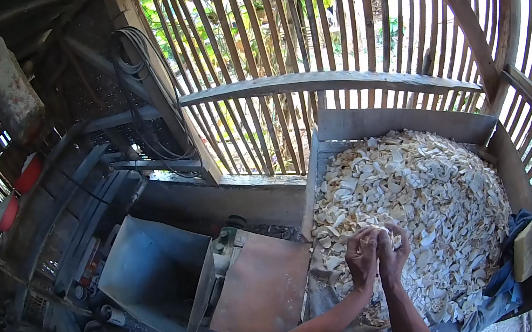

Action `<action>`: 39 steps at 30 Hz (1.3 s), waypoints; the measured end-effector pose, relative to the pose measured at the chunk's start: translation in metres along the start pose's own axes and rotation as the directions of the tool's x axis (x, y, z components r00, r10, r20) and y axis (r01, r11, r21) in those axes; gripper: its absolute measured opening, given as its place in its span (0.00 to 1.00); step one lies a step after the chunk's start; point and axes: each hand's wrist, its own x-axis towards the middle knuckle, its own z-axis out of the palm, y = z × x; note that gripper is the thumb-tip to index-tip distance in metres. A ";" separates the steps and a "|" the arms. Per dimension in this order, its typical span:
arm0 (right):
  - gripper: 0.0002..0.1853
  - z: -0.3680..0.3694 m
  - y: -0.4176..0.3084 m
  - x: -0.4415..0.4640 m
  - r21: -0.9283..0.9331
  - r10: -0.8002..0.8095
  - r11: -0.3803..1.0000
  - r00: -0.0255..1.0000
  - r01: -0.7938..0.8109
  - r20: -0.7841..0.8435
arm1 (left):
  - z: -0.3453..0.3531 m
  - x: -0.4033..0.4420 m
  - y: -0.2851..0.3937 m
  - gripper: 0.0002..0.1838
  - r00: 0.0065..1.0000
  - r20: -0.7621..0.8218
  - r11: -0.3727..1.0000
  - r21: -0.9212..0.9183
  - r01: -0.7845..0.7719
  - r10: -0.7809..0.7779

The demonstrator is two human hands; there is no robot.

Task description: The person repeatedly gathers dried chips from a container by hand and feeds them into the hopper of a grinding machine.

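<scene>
Head view: forearms (323, 330) angled up from the bottom edge, left hand (361, 256) and right hand (395, 258) cupped together, fingers (366, 236) curled round some pale chips (396, 240), over the big chip pile (426, 187) right of center.

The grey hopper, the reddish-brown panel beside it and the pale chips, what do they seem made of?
Hopper: likely sheet metal, dull grey, given its thin walls and straight rims.
Panel: perhaps rusted metal or plywood; its flat, matte surface leaves it open.
Chips: probably dried plant matter, matte off-white, with irregular, curled pieces.
</scene>
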 end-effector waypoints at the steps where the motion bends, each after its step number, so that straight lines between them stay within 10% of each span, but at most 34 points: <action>1: 0.10 0.001 0.000 0.000 0.054 0.010 0.999 1.000 -0.010 -0.009 | 0.001 0.002 0.003 0.09 0.999 0.001 0.998 0.046 -0.042 0.042; 4: 0.09 0.002 -0.010 -0.002 -0.079 -0.161 0.984 0.986 0.158 -0.033 | 0.000 -0.001 0.010 0.09 0.997 0.006 0.992 -0.098 0.083 -0.082; 7: 0.10 0.002 -0.006 -0.009 0.104 0.100 0.989 0.995 -0.101 0.018 | -0.003 0.000 0.014 0.09 0.993 -0.017 0.988 -0.098 0.118 -0.121; 15: 0.08 0.023 -0.025 -0.012 0.285 0.205 0.935 0.977 -0.212 0.055 | -0.010 0.010 0.038 0.12 0.999 -0.027 0.999 -0.046 0.020 -0.021; 22: 0.09 0.078 -0.098 0.004 0.418 -0.017 0.908 0.992 -0.038 0.127 | -0.016 0.050 0.137 0.09 0.964 -0.109 0.970 0.048 -0.237 0.241; 29: 0.13 0.179 -0.219 -0.018 0.703 -0.311 0.711 0.900 0.007 0.305 | -0.091 0.097 0.271 0.11 0.708 -0.196 0.684 0.521 -0.511 0.678; 32: 0.14 0.231 -0.265 -0.046 0.773 -0.335 0.621 0.846 -0.132 0.414 | -0.136 0.105 0.333 0.14 0.637 -0.237 0.581 0.706 -0.406 0.733; 34: 0.14 0.266 -0.289 -0.070 0.771 -0.335 0.611 0.824 -0.178 0.456 | -0.183 0.118 0.355 0.17 0.554 -0.062 0.280 0.906 -0.319 0.830; 36: 0.15 0.296 -0.298 -0.092 0.713 -0.297 0.662 0.791 -0.233 0.534 | -0.208 0.123 0.375 0.21 0.702 -0.445 0.816 0.455 -0.358 0.556; 39: 0.17 0.326 -0.278 -0.125 0.531 -0.216 0.805 0.702 -0.265 0.678 | -0.257 0.123 0.366 0.23 0.650 -0.524 0.779 0.603 -0.172 0.550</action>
